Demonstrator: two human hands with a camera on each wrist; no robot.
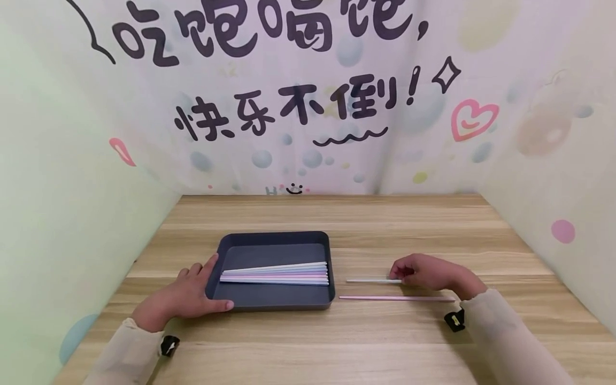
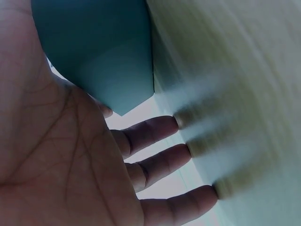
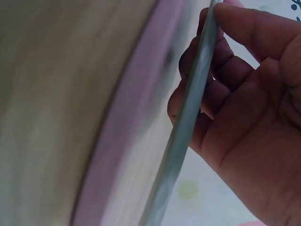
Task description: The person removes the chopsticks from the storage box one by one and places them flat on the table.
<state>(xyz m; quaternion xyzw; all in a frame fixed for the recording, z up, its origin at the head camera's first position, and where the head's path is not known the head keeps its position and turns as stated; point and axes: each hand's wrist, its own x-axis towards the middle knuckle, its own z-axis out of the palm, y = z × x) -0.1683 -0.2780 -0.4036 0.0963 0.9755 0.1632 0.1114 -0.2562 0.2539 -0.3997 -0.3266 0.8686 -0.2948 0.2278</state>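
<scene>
A dark grey-blue tray (image 1: pixel 269 307) lies on the table with several pastel chopsticks (image 1: pixel 275 274) side by side in it. My left hand (image 1: pixel 185 297) rests at its front left corner, index finger along the left wall and thumb at the front edge. In the left wrist view, the tray (image 2: pixel 101 52) lies against the palm, and three extended fingers (image 2: pixel 155 165) reach the table. My right hand (image 1: pixel 423 272) pinches a pale green chopstick (image 3: pixel 188 108) between thumb and fingers, just to the right of the tray. A pink chopstick (image 1: pixel 394 298) lies on the table in front of that hand.
The wood-grain table (image 1: pixel 308 347) ends at a printed back wall cloth (image 1: pixel 308 160). Pale walls stand on the left (image 1: pixel 72 176) and right (image 1: pixel 553 176). Small black devices are worn at both wrists.
</scene>
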